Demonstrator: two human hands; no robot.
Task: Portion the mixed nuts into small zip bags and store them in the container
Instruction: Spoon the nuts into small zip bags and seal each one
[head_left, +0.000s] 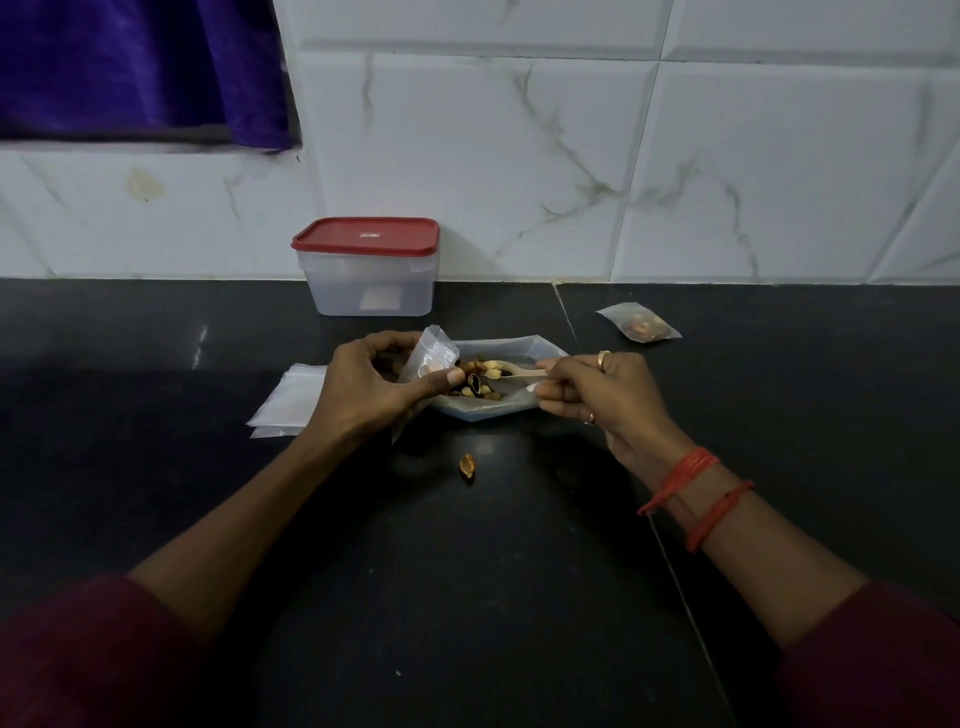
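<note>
Mixed nuts (480, 382) lie in an opened clear pouch (511, 345) spread on the black counter. My left hand (371, 382) pinches a small clear zip bag (434, 353) at the pouch's left edge, its mouth towards the nuts. My right hand (597, 389) grips a small wooden spoon (519, 370), whose bowl rests among the nuts. A filled zip bag (641, 323) lies at the back right. The clear container (369, 283) with a red lid (366, 236) stands closed against the tiled wall.
A stack of empty zip bags (288, 402) lies left of my left hand. One loose nut (467, 465) sits on the counter (493, 571) in front of the pouch. A tiled wall runs behind, with a purple curtain (135, 67) at the top left.
</note>
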